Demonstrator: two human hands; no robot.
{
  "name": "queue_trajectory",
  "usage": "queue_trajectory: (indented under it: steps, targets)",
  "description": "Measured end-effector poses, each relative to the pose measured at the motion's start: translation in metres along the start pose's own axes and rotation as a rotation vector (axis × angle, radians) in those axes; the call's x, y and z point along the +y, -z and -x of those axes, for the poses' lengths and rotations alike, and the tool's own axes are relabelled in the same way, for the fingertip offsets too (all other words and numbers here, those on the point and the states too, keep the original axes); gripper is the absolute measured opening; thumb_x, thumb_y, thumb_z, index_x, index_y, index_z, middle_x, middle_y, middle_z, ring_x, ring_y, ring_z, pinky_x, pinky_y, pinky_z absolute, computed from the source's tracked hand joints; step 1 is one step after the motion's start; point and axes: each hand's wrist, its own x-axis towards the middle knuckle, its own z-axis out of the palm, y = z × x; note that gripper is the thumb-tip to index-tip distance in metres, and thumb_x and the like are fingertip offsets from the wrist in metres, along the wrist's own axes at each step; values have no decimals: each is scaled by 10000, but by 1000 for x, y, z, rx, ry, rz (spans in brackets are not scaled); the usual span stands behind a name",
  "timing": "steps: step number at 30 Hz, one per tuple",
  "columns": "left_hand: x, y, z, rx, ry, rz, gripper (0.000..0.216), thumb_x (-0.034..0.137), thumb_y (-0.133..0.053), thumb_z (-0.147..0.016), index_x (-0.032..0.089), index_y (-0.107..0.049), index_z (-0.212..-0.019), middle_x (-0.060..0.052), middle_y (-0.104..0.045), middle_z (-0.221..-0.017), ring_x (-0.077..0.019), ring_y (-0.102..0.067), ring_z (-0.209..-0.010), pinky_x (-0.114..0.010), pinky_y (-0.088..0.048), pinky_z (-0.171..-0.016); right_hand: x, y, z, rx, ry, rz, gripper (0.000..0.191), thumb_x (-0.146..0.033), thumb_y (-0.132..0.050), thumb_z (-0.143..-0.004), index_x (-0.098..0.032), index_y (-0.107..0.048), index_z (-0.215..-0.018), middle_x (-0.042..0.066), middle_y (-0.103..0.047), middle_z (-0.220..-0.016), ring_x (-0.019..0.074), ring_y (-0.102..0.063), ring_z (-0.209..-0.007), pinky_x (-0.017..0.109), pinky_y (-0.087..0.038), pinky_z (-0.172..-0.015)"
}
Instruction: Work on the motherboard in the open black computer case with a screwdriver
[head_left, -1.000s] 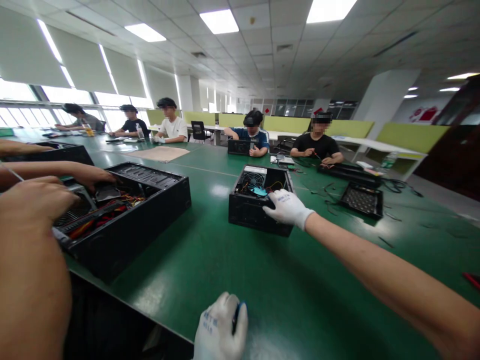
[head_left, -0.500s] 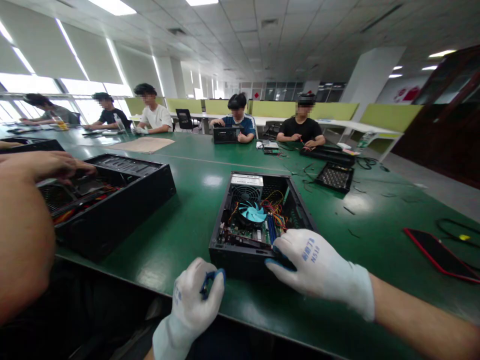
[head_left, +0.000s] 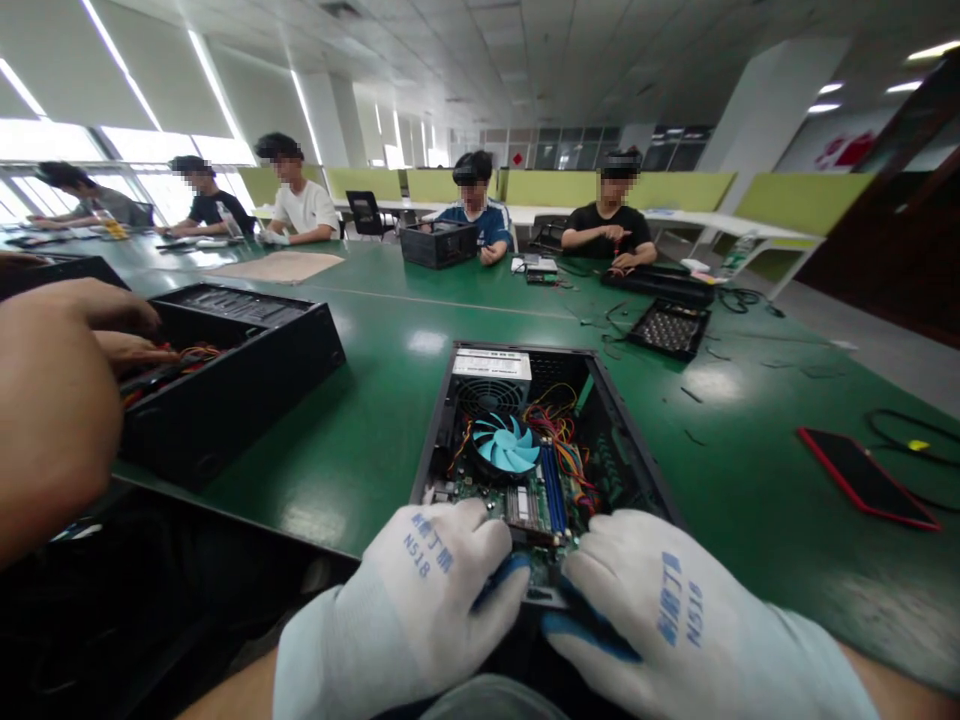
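An opened black computer case [head_left: 630,440] lies before me on the green table, its near edge close to my body. Inside are a blue fan [head_left: 506,445], a power supply [head_left: 491,365], blue memory slots [head_left: 553,488] and coloured cables [head_left: 574,435]. Both of my hands wear white gloves with blue palms. My left hand [head_left: 442,575] is closed over the near left edge of the case, fingertips hidden inside. My right hand [head_left: 637,600] grips the near right edge, its thumb on the outer front face.
To the left, a co-worker's arm [head_left: 56,400] reaches into another black case [head_left: 247,370]. A red-edged black phone-like slab [head_left: 862,475] and a cable lie at right. A black tray [head_left: 670,328] and scraps are farther back. Several people sit across the green table [head_left: 375,370].
My left hand has moved up from below the table edge onto the case. The case sits nearer to me, and my right hand has come nearer too.
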Motion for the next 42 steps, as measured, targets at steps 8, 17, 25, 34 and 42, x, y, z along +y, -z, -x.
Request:
queue_trajectory:
  steps: [8,17,25,34,42]
  targets:
    - [4,2,0,-1,47,21,189,328,-520,-985,229,-529,-824,-19,-624,-803,-185,-606,-691,-327,-428,-620,34,8,-38,-148,-4,115,302,-413,-507,-1021,-191,-705,-964,88,-717,-841,204,-648,-769,317,-449,-725]
    - [7,1,2,-22,107,19,212,348,-492,-984,238,-509,-804,-9,-581,-790,-193,-558,-676,-346,-387,-607,46,-27,-115,-560,-103,377,318,-444,-626,-940,-150,-738,-993,157,-765,-958,310,-743,-886,381,-532,-724]
    - [8,3,0,-9,114,22,219,337,-487,-989,240,-488,-794,-5,-566,-781,-188,-524,-654,-354,-359,-605,42,-37,-128,-714,-62,434,232,-98,-560,-881,-140,-745,-1014,178,-775,-968,309,-760,-861,402,-561,-688]
    - [6,0,2,6,102,58,210,352,-483,-996,242,-483,-817,-3,-563,-785,-189,-527,-680,-344,-365,-620,62,-9,-95,-435,-84,446,301,-338,-498,-963,-172,-741,-901,138,-762,-852,304,-741,-806,387,-499,-689]
    - [5,-2,3,39,85,61,207,361,-490,-996,245,-485,-825,5,-560,-783,-186,-512,-657,-348,-342,-594,98,11,-77,-362,-327,527,401,-430,-413,-995,-195,-725,-905,117,-758,-857,282,-710,-805,362,-407,-658]
